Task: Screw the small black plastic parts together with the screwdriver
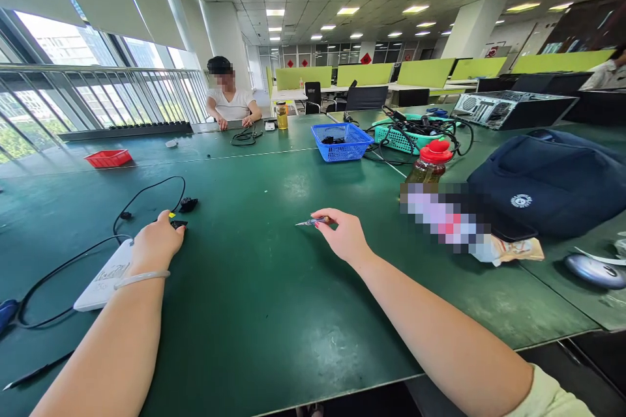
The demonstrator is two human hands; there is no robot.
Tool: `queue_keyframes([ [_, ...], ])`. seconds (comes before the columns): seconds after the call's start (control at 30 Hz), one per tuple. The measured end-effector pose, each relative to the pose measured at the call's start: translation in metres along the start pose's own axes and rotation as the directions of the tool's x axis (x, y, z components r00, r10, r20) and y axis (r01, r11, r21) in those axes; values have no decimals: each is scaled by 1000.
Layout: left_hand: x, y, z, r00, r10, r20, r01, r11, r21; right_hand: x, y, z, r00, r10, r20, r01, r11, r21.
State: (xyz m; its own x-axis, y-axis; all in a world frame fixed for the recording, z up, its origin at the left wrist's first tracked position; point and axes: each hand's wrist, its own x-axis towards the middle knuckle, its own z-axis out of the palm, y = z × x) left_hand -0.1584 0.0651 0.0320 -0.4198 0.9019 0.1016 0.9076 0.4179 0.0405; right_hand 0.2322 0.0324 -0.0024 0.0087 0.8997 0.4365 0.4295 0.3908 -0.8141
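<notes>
My right hand (342, 232) pinches a slim, pointed pen-like tool (313, 221) above the green table (254, 273), its tip pointing left. Further left, my left hand (159, 238) is closed around a small black object (178, 225), of which only an end shows by the fingertips; a bit of yellow shows there too. A white device with handwriting (104, 280) lies partly under my left wrist. Black cable (147, 187) loops beyond that hand, with a dark lump (188, 205) close to the fingers.
A red tray (108, 158) is at the back left. Blue basket (342, 143), green basket of cables (405, 137), red-capped bottle (430, 163) and dark blue bag (552, 176) stand right. Across the table sits a person (233, 104). A black pen (39, 370) lies front left.
</notes>
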Motion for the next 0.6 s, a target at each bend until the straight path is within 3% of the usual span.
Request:
queue_keyframes([
  [0.17, -2, 3, -2, 999, 8, -39, -7, 1000, 17, 0, -1, 0, 1000, 6, -5, -6, 1000, 4],
  [0.6, 1, 1, 0, 999, -34, -17, 34, 999, 23, -2, -3, -1, 1000, -5, 4, 5, 1000, 17],
])
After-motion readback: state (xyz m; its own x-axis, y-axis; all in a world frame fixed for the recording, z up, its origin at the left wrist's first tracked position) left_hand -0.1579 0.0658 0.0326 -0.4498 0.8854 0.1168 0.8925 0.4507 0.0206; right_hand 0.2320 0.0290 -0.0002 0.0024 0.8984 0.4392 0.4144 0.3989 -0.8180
